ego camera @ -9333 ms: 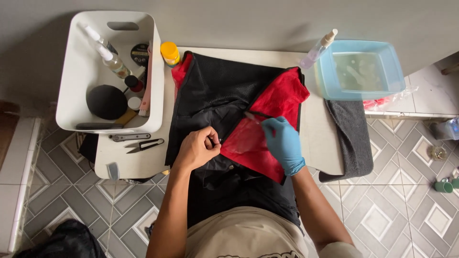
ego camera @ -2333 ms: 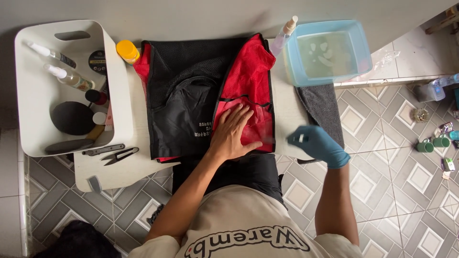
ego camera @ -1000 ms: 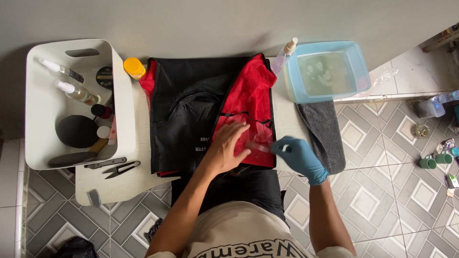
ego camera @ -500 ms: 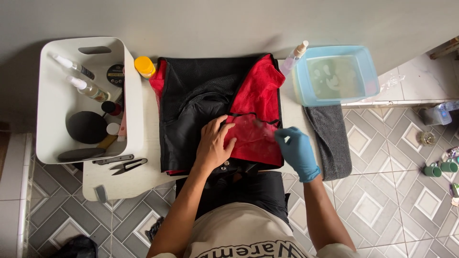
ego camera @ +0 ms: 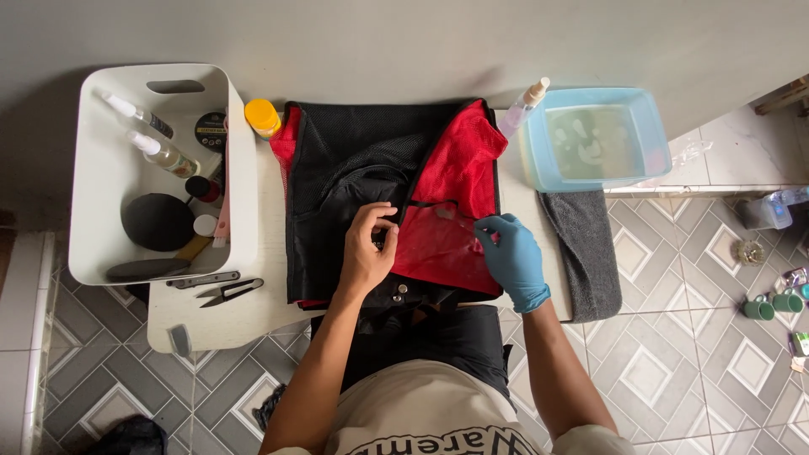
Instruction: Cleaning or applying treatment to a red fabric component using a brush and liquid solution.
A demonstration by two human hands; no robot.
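A bare left hand pinches the black edge of a black-and-red jacket spread on a small white table, while the blue-gloved right hand grips the red mesh lining, already turned out; the rest lies flat. A white bin of bottles sits left, a water tub and grey towel right

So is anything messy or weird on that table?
Only a little. The person wears a blue glove on the right hand while the left hand is bare. The red lining of the black garment is folded back, so it lies open. Nothing looks spilled or broken; the blue tub sits level.
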